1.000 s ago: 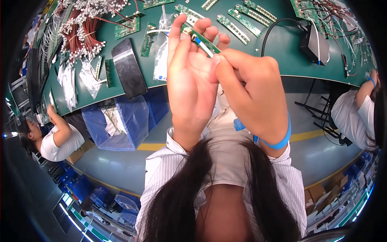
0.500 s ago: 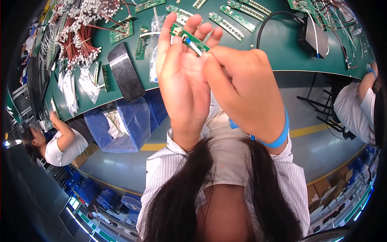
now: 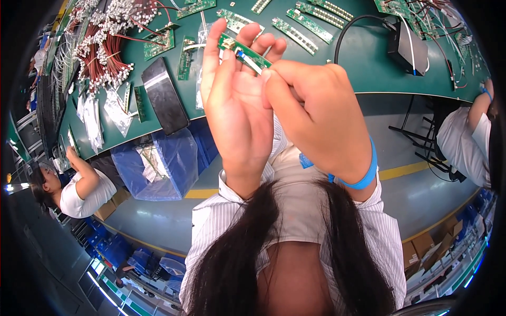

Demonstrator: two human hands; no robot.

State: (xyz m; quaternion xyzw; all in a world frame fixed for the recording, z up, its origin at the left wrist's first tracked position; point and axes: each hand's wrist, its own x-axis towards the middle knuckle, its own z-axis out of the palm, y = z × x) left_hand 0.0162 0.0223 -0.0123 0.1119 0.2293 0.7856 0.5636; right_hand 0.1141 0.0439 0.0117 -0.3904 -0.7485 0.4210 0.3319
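From the head camera, both hands are raised close in front of the lens, above the green tabletop [image 3: 363, 68]. The left hand [image 3: 237, 110] stands palm toward the camera with its fingers stretched up and closed behind a small green circuit strip [image 3: 246, 51], which lies slanted across the fingertips, its upper end toward 10 o'clock and its lower end toward 4 o'clock. The right hand [image 3: 316, 116] sits at 3 o'clock of the left one, touching it, curled with its thumb and forefinger pinched on the strip's lower end, where a pale flat piece shows against the green. A blue wristband [image 3: 363, 176] circles the right wrist, and striped shirt cuffs show at both forearms.

On the tabletop at 10 o'clock of the hands lies a heap of red wires with white connectors [image 3: 110, 31], and just below it a dark flat tray [image 3: 164, 102] set near the table edge. More green circuit boards [image 3: 303, 34] lie in rows at 12 to 1 o'clock. A black box [image 3: 408, 50] with a black cable stands at 2 o'clock. A clear plastic bag [image 3: 153, 166] hangs below the table edge at 9 o'clock.

A second person in a white shirt [image 3: 79, 192] sits at 8 o'clock, and another white-shirted person [image 3: 464, 142] sits at 3 o'clock, both well apart from the hands.
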